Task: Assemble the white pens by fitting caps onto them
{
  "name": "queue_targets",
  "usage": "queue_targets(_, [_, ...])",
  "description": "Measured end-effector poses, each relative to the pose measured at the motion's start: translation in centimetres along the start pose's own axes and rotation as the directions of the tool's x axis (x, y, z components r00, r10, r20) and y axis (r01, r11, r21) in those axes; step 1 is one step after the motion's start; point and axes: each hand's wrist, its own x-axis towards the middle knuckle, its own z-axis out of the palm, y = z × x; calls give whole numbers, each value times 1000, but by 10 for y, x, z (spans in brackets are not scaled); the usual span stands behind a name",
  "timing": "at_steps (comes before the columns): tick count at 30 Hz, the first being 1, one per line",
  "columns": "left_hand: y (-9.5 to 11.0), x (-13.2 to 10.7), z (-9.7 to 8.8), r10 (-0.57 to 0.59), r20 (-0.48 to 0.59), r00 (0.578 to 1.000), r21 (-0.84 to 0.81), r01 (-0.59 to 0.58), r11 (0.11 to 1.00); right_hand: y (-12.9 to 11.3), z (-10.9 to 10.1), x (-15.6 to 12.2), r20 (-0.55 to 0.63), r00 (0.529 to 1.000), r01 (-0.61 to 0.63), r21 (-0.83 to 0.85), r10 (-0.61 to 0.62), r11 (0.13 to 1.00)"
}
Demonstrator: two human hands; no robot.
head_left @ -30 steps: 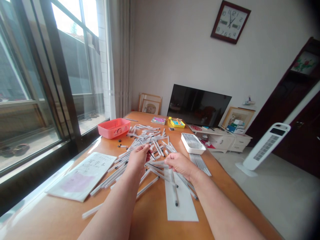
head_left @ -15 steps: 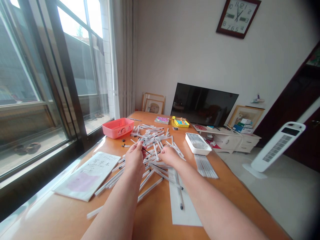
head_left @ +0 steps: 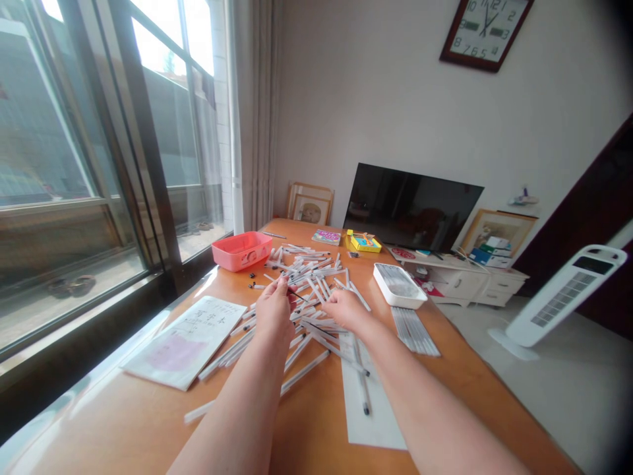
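My left hand (head_left: 274, 309) is closed around a thin dark pen refill (head_left: 298, 296), which slants out to the right toward my other hand. My right hand (head_left: 345, 309) has its fingers pinched together just right of the refill; what they hold is hidden. Under and around both hands lies a loose heap of clear-white pen barrels (head_left: 316, 267), some with black ends. Below my right wrist, a pen with a black end (head_left: 364, 399) rests on a white paper sheet (head_left: 363, 429).
A red plastic basket (head_left: 237, 254) stands at the back left, near small black caps (head_left: 252, 275). The notebook (head_left: 188, 343) lies left. At right are a white box (head_left: 405, 297) and a row of clear tubes (head_left: 414, 333). A yellow box (head_left: 366, 244) sits farther back.
The whole view has shifted, so everything appears slightly farther right. Both hands keep nearly the same pose over the heap, the left still on the refill.
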Motion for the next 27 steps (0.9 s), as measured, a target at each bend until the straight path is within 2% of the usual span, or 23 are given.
queue_targets(2, [0, 0, 0, 0, 5, 1000, -2, 0, 1000, 6, -11, -19, 21, 999, 33, 37, -34, 999])
queue_targets(6, [0, 0, 0, 15, 13, 1000, -5, -15, 1000, 20, -30, -58, 199, 976, 43, 235, -92, 971])
queue_targets(10, [1, -1, 1, 61, 19, 998, 7, -61, 998, 28, -36, -82, 257, 960, 40, 260, -109, 965])
queue_targets(22, [-3, -1, 2, 62, 54, 997, 26, -63, 998, 39, -34, -82, 232, 961, 83, 283, -152, 956])
queue_targets(27, [-6, -2, 2, 52, 105, 993, 34, -56, 998, 39, -33, -82, 219, 966, 72, 285, -138, 956])
